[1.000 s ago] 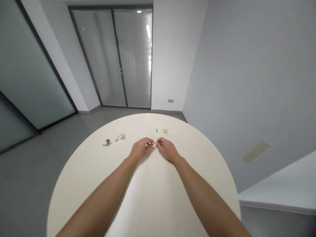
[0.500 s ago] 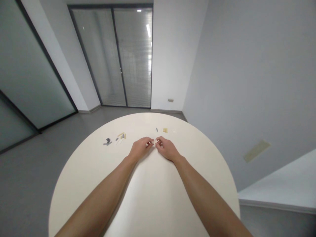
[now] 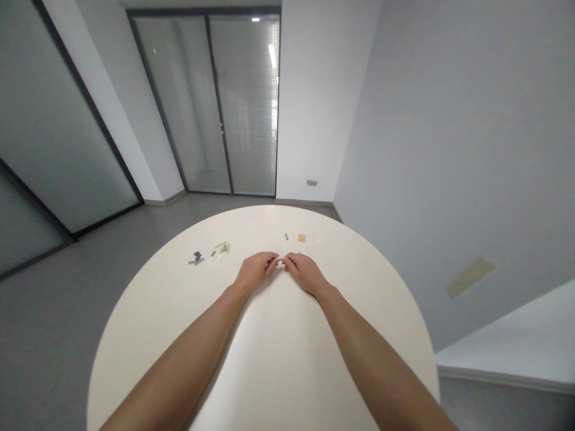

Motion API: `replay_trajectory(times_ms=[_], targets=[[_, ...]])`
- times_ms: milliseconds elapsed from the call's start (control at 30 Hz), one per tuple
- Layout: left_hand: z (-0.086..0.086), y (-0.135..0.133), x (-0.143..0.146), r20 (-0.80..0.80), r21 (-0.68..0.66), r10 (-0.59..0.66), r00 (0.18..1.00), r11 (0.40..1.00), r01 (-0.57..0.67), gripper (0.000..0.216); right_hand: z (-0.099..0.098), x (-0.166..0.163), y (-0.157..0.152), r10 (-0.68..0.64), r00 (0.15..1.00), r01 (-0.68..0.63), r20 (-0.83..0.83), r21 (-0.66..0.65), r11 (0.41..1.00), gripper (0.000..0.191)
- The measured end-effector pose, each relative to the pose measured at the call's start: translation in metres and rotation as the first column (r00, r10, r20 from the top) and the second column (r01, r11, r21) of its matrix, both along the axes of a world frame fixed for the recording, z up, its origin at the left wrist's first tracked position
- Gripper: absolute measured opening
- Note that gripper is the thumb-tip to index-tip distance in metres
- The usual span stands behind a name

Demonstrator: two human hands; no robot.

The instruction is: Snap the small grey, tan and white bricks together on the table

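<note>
Over the far half of the round table, my left hand [image 3: 258,269] and my right hand [image 3: 304,272] meet fingertip to fingertip. Both are closed in a pinch on a small white piece [image 3: 281,259], mostly covered by the fingers, so its exact kind cannot be made out. Just beyond my right hand lie a tan square piece [image 3: 301,238] and a small grey strip [image 3: 286,236]. To the left of my left hand is a loose group of tan, white and grey pieces [image 3: 220,248], with a cluster of dark grey pieces [image 3: 196,258] farther left.
The white round table [image 3: 269,359] reaches toward me under both forearms. A faint whitish piece [image 3: 318,240] lies right of the tan square. Behind the table stand a glass door [image 3: 245,108] and a grey wall [image 3: 449,120].
The fingers of both hands have drawn closer around the small white piece, which now shows less. The pieces lying on the table keep their places.
</note>
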State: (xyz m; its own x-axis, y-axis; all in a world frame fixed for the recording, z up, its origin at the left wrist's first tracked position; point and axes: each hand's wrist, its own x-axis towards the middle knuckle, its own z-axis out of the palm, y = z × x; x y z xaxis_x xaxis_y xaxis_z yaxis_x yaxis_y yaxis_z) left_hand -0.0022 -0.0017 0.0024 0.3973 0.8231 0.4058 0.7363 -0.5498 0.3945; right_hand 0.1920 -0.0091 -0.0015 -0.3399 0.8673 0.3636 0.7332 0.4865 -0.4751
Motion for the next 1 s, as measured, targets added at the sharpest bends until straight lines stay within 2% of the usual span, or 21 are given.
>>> replay_trajectory(times_ms=[233, 467, 800, 1000], targets=[[-0.0035, 0.0002, 0.0003, 0.058, -0.023, 0.004, 0.998, 1.000, -0.002, 0.028, 0.0000, -0.0027, 0.0007, -0.015, 1.000, 0.015, 0.001, -0.007, 1.000, 0.032], [-0.0052, 0.0019, 0.0008, 0.073, -0.009, -0.013, 0.997, 1.000, 0.014, 0.029, -0.0013, -0.0016, 0.0000, 0.029, 0.999, -0.029, -0.046, -0.017, 0.999, 0.037], [0.0016, -0.0026, 0.0014, 0.016, -0.004, 0.018, 1.000, 1.000, -0.018, 0.026, 0.0033, -0.0032, -0.0030, 0.014, 0.993, -0.018, -0.119, -0.034, 0.999, 0.025], [0.0030, -0.0029, 0.0023, 0.027, -0.015, 0.063, 0.998, 0.998, -0.062, 0.024, 0.0042, -0.0039, -0.0052, 0.004, 0.994, -0.008, -0.111, -0.034, 0.999, 0.025]])
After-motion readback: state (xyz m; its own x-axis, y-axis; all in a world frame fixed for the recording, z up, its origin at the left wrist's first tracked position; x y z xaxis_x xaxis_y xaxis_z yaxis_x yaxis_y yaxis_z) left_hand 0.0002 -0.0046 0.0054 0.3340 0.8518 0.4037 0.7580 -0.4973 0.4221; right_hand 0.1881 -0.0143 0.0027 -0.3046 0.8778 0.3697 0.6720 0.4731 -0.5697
